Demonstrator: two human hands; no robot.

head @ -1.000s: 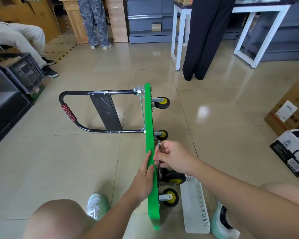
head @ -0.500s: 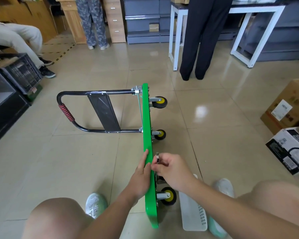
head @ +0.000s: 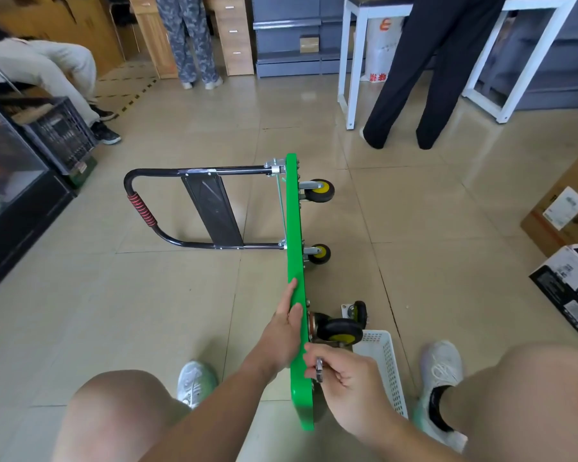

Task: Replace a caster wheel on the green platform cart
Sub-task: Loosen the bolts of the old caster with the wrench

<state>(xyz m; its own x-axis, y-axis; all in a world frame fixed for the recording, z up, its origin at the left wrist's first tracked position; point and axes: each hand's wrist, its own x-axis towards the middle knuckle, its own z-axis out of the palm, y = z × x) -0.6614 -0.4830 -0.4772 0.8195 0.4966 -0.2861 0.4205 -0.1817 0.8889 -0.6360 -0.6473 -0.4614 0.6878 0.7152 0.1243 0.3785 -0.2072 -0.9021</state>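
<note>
Down on the beige tiled floor, at frame centre: green platform cart tipped up on one long edge, deck upright and running from 12 to 6 o'clock; underside turned toward 3 o'clock; black tubular steel handle with a red wrapped grip stretched out toward 9 o'clock.

Off the underside, at the far end: far black caster wheel with a yellow hub; second small black-and-yellow caster wheel at 6 o'clock of it. Nearer the hands: larger black swivel caster with a yellow hub against the deck; fastened or only resting there, impossible to tell. Just at 1 o'clock of that: loose black caster on a metal plate, lying on the floor.

Left hand: fingers straight, pressed flat along the deck's 9 o'clock face and top edge; nothing gripped.

Right hand: at 5 o'clock of the left, on the underside's side; fingers curled, pinching a small silvery metal tool close to the deck edge; kind of tool too small to tell.

At 3 o'clock of the right hand: white perforated plastic basket on the floor. Well apart at 3 o'clock: brown cardboard box; black-and-white printed carton.
</note>
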